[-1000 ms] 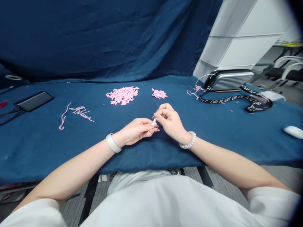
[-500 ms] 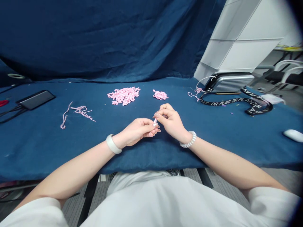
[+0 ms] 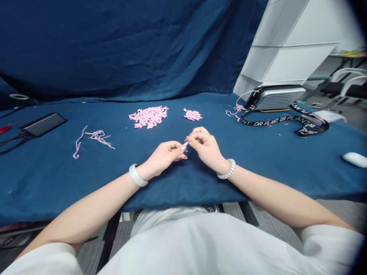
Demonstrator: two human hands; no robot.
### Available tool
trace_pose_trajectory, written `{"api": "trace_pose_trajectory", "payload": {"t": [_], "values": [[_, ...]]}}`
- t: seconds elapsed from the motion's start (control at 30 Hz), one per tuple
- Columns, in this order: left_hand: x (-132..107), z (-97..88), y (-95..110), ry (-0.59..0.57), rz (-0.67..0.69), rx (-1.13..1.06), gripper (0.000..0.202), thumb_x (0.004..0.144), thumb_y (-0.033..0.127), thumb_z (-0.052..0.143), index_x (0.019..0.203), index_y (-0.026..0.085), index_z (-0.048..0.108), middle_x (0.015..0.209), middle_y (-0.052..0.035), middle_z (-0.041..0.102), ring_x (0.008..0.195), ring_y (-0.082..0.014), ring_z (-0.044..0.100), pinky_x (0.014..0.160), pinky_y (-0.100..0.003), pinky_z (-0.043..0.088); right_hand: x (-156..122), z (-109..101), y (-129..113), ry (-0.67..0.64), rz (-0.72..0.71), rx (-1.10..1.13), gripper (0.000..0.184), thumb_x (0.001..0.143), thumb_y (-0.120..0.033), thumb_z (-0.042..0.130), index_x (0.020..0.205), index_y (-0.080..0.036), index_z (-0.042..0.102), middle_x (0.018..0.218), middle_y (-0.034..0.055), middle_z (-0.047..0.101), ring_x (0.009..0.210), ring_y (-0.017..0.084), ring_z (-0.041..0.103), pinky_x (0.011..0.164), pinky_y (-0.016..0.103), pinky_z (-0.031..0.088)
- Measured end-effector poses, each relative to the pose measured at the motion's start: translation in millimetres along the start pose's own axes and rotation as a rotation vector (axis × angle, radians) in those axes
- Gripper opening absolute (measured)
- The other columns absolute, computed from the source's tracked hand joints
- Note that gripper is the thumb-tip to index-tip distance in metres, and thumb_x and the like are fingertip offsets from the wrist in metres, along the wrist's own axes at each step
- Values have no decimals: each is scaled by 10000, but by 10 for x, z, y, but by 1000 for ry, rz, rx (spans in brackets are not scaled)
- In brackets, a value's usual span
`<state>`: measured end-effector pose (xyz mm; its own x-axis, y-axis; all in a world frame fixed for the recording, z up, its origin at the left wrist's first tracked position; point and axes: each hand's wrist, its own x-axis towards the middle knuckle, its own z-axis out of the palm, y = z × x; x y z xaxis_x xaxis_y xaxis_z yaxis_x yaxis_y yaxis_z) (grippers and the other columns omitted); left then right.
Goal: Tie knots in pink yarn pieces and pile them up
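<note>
My left hand (image 3: 163,157) and my right hand (image 3: 205,149) meet above the blue cloth, fingertips close together. Between them, both pinch a short, pale pink piece of yarn (image 3: 183,147), which slants across the gap and is partly hidden by my fingers. Beyond my hands lie a large heap of small pink yarn pieces (image 3: 148,117) and a smaller heap (image 3: 192,115). Longer loose pink strands (image 3: 97,137) lie to the left, out of reach of my fingertips.
A blue cloth (image 3: 43,183) covers the table. On it are a black phone (image 3: 43,124), a silver case (image 3: 275,97), a black "DR PLANT" lanyard (image 3: 282,121), pink yarn scraps (image 3: 236,110), and a white mouse (image 3: 354,159). White drawers (image 3: 286,46) stand behind.
The small pink piece has tilted from nearly upright to a slant, its lower end toward my left hand. My left hand has shifted slightly left.
</note>
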<state>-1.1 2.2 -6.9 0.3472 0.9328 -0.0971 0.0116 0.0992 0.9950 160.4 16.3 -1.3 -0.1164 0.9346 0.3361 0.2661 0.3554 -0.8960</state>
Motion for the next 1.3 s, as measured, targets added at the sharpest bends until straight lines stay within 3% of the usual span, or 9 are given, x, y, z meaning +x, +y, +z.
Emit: {"api": "trace_pose_trajectory", "payload": {"t": [0.2,0.4,0.6,0.73,0.83,1.0,1.3], "values": [[-20,-3,22,119,21,78,209,734,319,658,799,129,597,703,-32,645,669,-99,596,629,-206,441,55,-7,112,87,60,23,249,746,-351,579,761,-119,665,907,34,533,847,18,491,771,161,396],[-21,-37,0,48,129,377,225,749,342,632,809,127,653,763,-55,680,661,-126,595,636,-236,449,77,2,187,84,78,61,270,747,-371,566,771,-122,668,914,33,555,843,21,494,797,174,387],[-88,10,33,112,382,668,195,842,295,508,814,156,642,804,-37,667,743,-152,603,721,-272,450,96,-6,192,71,116,76,307,742,-409,562,773,-119,659,897,30,553,810,16,485,765,168,381],[-128,27,70,157,646,683,150,841,236,519,757,158,616,1031,-79,632,1008,-182,556,926,-325,392,73,22,187,-34,151,53,347,729,-427,564,670,-88,614,850,30,556,768,9,471,751,162,368],[-139,25,68,109,715,617,129,839,217,532,749,161,605,1042,-87,643,1017,-182,555,937,-342,394,38,51,166,-128,165,69,285,707,-360,583,656,-81,606,846,24,556,784,7,476,770,151,367],[-150,22,51,70,626,444,141,839,263,542,801,157,627,944,-93,664,949,-185,591,891,-326,434,-5,76,120,-183,194,153,364,712,-429,571,645,-71,585,812,18,529,742,-7,454,717,136,365],[-102,2,35,246,493,342,189,781,303,618,859,135,656,894,-79,674,841,-176,617,814,-287,463,-13,114,159,-134,184,184,349,720,-423,572,673,-77,582,851,21,540,759,-9,455,707,125,366]]}}
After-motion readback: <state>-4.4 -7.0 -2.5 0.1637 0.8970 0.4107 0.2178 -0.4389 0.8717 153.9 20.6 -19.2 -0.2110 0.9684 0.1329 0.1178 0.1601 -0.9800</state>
